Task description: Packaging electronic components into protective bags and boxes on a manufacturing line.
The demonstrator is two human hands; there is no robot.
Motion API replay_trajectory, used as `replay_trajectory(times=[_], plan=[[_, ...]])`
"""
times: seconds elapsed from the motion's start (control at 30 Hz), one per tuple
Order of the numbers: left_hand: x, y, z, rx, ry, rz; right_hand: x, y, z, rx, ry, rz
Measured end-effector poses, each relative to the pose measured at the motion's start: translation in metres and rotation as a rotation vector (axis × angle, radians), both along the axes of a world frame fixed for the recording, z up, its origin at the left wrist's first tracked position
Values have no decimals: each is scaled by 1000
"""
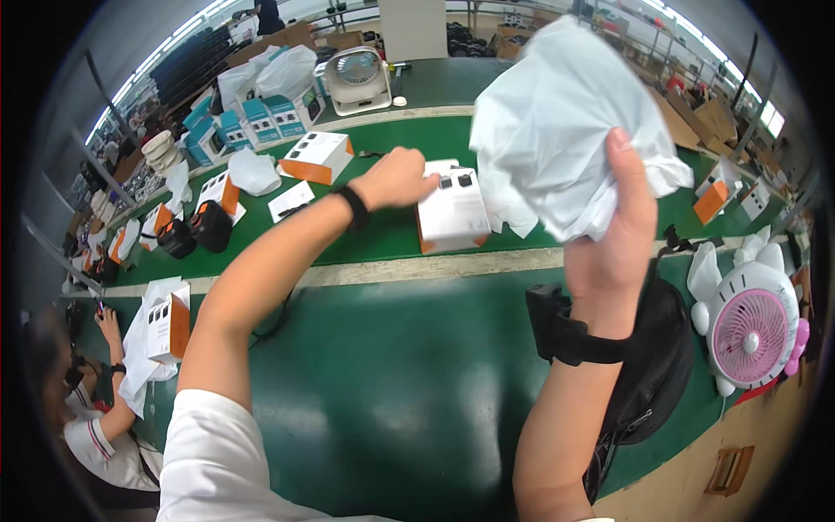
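My right hand (pixel 613 230) is raised, its thumb pressed over a crumpled white plastic bag (pixel 561 122) that it grips. The bag bulges, and what it may contain is hidden. My left hand (pixel 396 180) is closed at the left of a white carton with an orange lower edge (pixel 454 209). Its thumb reaches the carton's upper left edge; the other fingers are curled out of sight, so what they hold cannot be made out. The carton rests on the green conveyor belt (pixel 365 239), and more white plastic lies behind its right side.
Another white-orange carton (pixel 317 157), black cases (pixel 211 224) and teal boxes (pixel 265 119) stand to the left. A white fan (pixel 357 78) is at the back. Rightward are a black bag (pixel 648 374) and pink fan (pixel 750 337). A co-worker (pixel 91 418) sits at lower left.
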State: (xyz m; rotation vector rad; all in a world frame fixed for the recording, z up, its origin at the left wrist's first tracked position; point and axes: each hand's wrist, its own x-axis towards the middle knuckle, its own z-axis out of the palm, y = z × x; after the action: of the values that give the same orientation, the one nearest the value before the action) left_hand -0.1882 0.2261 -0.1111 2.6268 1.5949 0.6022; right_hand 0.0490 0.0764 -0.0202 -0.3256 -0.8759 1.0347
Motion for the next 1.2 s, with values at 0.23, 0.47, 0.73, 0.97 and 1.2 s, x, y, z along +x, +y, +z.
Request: replay_trajectory(times=[0.23,0.47,0.73,0.97,1.2], plan=[[-34,-191,18,346,1,-86,-65,-36,-5,9,-219,437],[-56,-240,-15,402,-214,-127,-93,-38,-35,101,-592,430],[-73,-252,-29,497,-373,-166,-70,-50,-21,314,-1168,-2],[-68,-252,-31,461,-324,-137,-93,-78,10,195,-1347,29],[-74,-254,-35,417,-380,-145,-134,-93,-59,-224,-438,276]])
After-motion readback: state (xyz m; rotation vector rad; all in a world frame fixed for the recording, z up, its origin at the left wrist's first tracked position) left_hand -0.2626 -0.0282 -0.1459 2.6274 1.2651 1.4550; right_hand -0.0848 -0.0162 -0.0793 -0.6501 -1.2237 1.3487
